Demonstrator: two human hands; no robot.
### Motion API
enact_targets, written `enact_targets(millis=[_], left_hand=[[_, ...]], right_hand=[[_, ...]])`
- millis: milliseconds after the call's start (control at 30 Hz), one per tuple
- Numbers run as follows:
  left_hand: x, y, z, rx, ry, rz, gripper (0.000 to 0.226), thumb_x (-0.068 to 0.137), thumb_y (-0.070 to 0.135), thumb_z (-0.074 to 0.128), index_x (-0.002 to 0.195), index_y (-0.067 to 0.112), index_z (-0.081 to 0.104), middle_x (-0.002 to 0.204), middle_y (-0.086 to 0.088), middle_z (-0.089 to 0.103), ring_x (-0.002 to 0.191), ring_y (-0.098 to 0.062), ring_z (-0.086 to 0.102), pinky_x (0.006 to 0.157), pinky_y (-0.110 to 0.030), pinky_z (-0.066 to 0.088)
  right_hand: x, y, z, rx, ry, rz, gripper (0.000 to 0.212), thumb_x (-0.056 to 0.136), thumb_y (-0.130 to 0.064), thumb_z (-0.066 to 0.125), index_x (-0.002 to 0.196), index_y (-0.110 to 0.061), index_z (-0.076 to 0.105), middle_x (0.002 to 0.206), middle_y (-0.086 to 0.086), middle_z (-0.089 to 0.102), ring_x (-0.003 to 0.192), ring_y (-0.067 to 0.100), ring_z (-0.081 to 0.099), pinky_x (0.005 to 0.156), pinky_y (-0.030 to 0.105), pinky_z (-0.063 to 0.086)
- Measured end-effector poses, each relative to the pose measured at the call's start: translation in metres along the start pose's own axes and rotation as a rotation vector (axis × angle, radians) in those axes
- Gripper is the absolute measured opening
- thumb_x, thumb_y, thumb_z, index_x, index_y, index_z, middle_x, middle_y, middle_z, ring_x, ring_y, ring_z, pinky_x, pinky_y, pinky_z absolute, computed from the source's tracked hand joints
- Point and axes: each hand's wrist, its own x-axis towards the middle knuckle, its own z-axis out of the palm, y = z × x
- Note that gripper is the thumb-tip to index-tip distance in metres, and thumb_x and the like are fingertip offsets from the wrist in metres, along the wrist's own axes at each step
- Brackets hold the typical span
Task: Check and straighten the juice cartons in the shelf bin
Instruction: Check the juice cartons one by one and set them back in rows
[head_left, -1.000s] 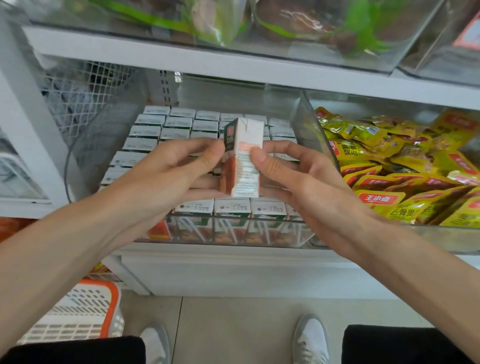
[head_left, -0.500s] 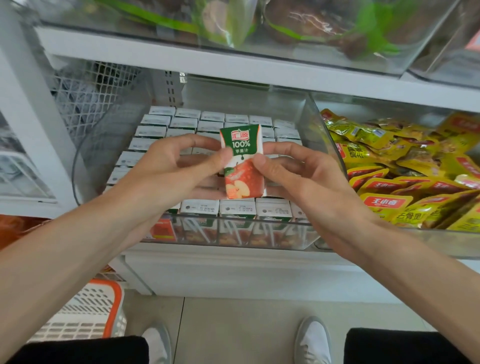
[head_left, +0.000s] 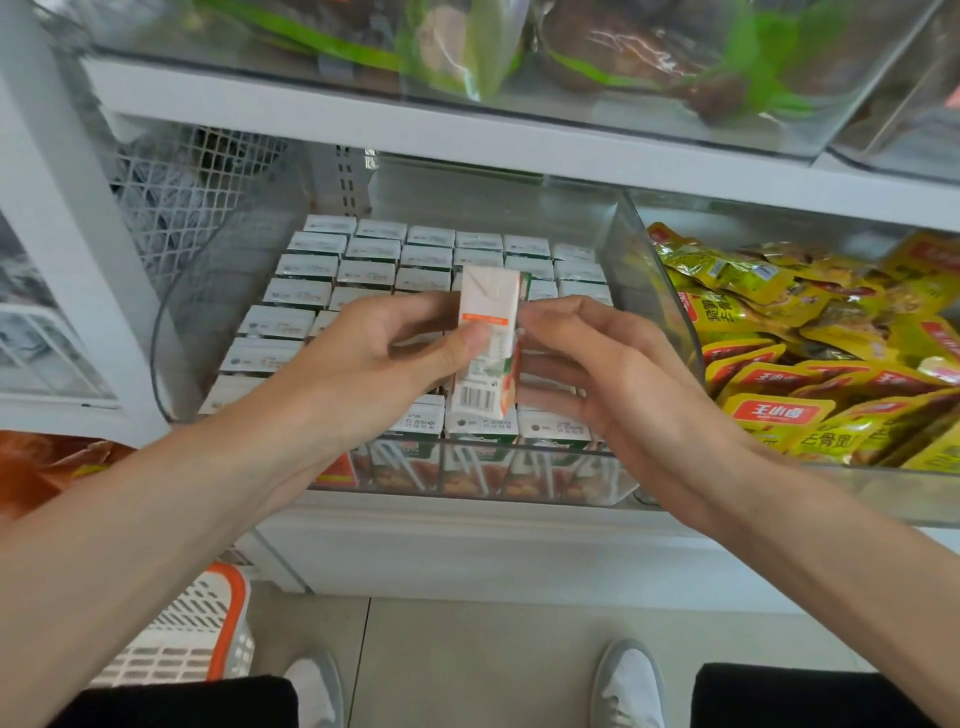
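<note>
A small juice carton (head_left: 485, 332) is held upright above the clear shelf bin (head_left: 657, 291), its white side panel with a barcode turned toward me. My left hand (head_left: 374, 364) pinches its left side with thumb and fingers. On the carton's right side, my right hand (head_left: 608, 374) grips with its fingertips. Beneath both hands, rows of juice cartons (head_left: 363, 270) stand packed in the bin, white tops up; several of them are hidden behind my hands.
A second clear bin (head_left: 883, 499) to the right holds yellow snack packets (head_left: 789, 332). The upper shelf (head_left: 467, 135) overhangs close above, carrying bins of bagged food. A white and orange basket (head_left: 192, 634) stands on the floor at lower left, beside my shoes.
The carton has been rotated in my hands: the green and orange front faced me half a second ago, and the white barcode side faces me now. Both hands kept their hold.
</note>
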Motion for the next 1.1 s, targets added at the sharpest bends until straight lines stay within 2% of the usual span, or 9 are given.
enact_targets(millis=[100,200,367,467,567,700,833,967,1100], left_hand=[[0.000,0.000,-0.001,-0.043,-0.015,-0.014,0.024,0.100,0.033,0.062,0.120,0.032,0.074,0.116,0.016,0.079,0.112,-0.003,0.073,0.096,-0.021,0.058],[-0.001,0.001,-0.002,-0.105,-0.022,-0.046,0.029,0.099,0.031,0.063,0.126,0.025,0.071,0.113,0.008,0.080,0.107,-0.008,0.076,0.085,-0.015,0.058],[-0.002,0.007,-0.007,-0.176,-0.003,-0.087,0.039,0.093,0.040,0.066,0.126,0.022,0.069,0.109,0.001,0.082,0.100,-0.016,0.079,0.084,-0.021,0.060],[-0.002,0.008,-0.010,-0.185,0.055,-0.096,0.025,0.098,0.026,0.066,0.122,0.019,0.070,0.106,-0.002,0.082,0.095,-0.021,0.080,0.078,-0.020,0.062],[-0.002,0.004,-0.009,-0.138,0.115,-0.101,0.022,0.095,0.013,0.072,0.118,0.014,0.071,0.101,-0.004,0.082,0.091,-0.024,0.081,0.077,-0.027,0.064],[-0.001,0.005,-0.009,-0.119,0.152,-0.075,0.040,0.077,0.027,0.081,0.115,0.016,0.073,0.101,-0.001,0.082,0.090,-0.019,0.081,0.074,-0.023,0.064],[-0.003,0.006,-0.005,-0.047,0.102,-0.012,0.038,0.076,0.032,0.083,0.113,0.023,0.080,0.107,0.006,0.081,0.095,-0.011,0.079,0.076,-0.014,0.060],[-0.003,0.010,-0.010,0.079,0.173,0.040,0.037,0.067,0.039,0.088,0.102,0.031,0.081,0.102,0.020,0.080,0.093,0.006,0.075,0.073,0.001,0.049],[-0.003,0.013,-0.011,0.085,0.179,0.119,0.047,0.059,0.023,0.094,0.103,0.022,0.077,0.103,0.014,0.080,0.092,0.000,0.077,0.076,-0.007,0.055]], right_hand=[[0.000,0.002,0.000,-0.035,0.009,-0.026,0.049,0.082,-0.033,0.086,0.121,-0.009,0.068,0.118,0.007,0.079,0.106,0.023,0.078,0.093,0.031,0.063],[0.001,0.004,0.000,-0.061,0.043,-0.048,0.040,0.085,-0.026,0.086,0.119,-0.011,0.074,0.121,0.012,0.077,0.107,0.026,0.078,0.096,0.032,0.062],[0.003,0.002,-0.003,-0.051,0.042,-0.057,0.030,0.097,-0.025,0.076,0.124,-0.014,0.071,0.111,0.007,0.082,0.106,0.020,0.079,0.092,0.027,0.062],[0.001,0.002,-0.003,-0.029,0.037,-0.063,0.017,0.103,-0.025,0.068,0.114,-0.012,0.070,0.108,0.005,0.082,0.103,0.018,0.079,0.086,0.022,0.061],[-0.001,0.003,-0.002,-0.042,0.013,-0.074,0.018,0.104,-0.024,0.065,0.112,-0.010,0.073,0.112,0.005,0.081,0.108,0.017,0.078,0.086,0.025,0.062],[-0.001,0.003,0.001,-0.102,0.010,-0.098,0.028,0.094,-0.029,0.078,0.115,-0.012,0.075,0.115,0.007,0.080,0.111,0.023,0.077,0.101,0.042,0.059],[-0.001,0.003,0.002,-0.146,0.012,-0.096,0.025,0.092,-0.022,0.081,0.114,-0.010,0.076,0.107,0.007,0.082,0.103,0.024,0.079,0.104,0.042,0.059],[0.000,0.001,-0.001,-0.116,-0.024,-0.100,0.036,0.091,-0.017,0.081,0.125,-0.018,0.070,0.107,0.005,0.083,0.102,0.023,0.080,0.104,0.041,0.058],[0.002,0.002,-0.006,-0.196,-0.052,-0.249,0.038,0.088,-0.009,0.084,0.123,-0.017,0.071,0.116,-0.002,0.081,0.113,0.015,0.076,0.100,0.030,0.058]])
